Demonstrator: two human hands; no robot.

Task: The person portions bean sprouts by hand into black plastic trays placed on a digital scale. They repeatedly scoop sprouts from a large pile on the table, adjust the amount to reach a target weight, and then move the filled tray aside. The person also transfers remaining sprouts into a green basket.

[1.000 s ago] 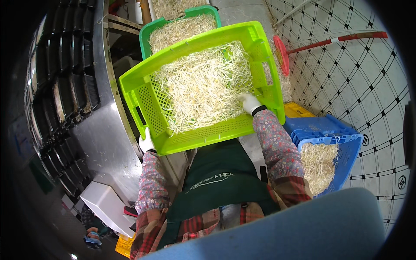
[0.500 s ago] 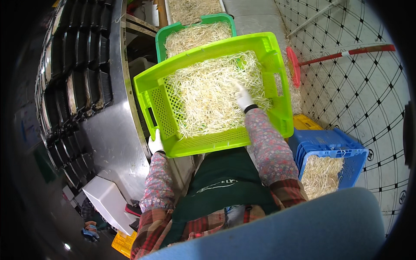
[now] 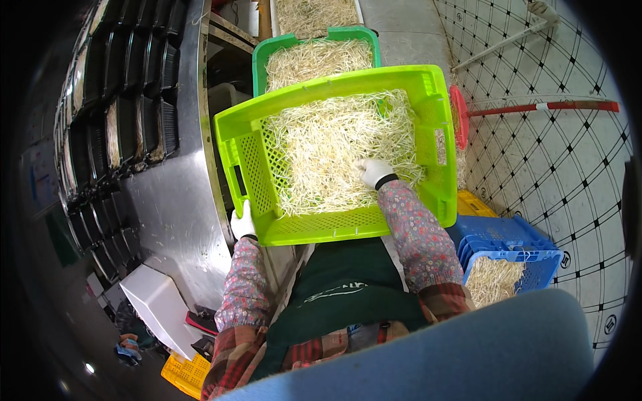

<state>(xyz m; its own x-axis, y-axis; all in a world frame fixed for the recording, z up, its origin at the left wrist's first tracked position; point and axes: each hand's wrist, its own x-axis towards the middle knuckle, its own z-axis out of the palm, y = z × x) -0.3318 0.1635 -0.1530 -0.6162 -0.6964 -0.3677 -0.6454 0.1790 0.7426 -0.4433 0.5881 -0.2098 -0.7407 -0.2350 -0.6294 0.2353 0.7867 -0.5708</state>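
Two gloved hands are working one lime crate [image 3: 338, 226] here, a bright plastic thing with mesh-slotted walls and handle cutouts, and it's sitting up against the person's green apron [image 3: 341, 294], tipped so the near wall is facing the camera. It's loaded with pale, stringy bean sprouts [image 3: 328, 150], a tangled heap covering most of the bottom and piling higher toward the far side. The left hand [image 3: 243, 222], in a white glove, is gripping the crate's near left corner from outside, fingers curled around the edge, thumb side hard to make out. The right hand [image 3: 374, 172], also white-gloved, is reaching over the near wall and lying right in the sprouts, a bit right of the middle of the heap; fingers look loosely bent and pressing down into the pile, but I can't tell if it's actually pinching any strands. Both forearms are wearing floral sleeves. Just behind the lime crate, a darker green crate [image 3: 264, 63] is sitting with its own sprouts, partly tucked under the lime one's far rim. Off to the lower right, a blue crate [image 3: 498, 237] is standing on the tiled floor [image 3: 548, 167] with more sprouts in it, well clear of both hands. A steel counter [image 3: 177, 194] is running along the left, touching or nearly touching the lime crate's left side.
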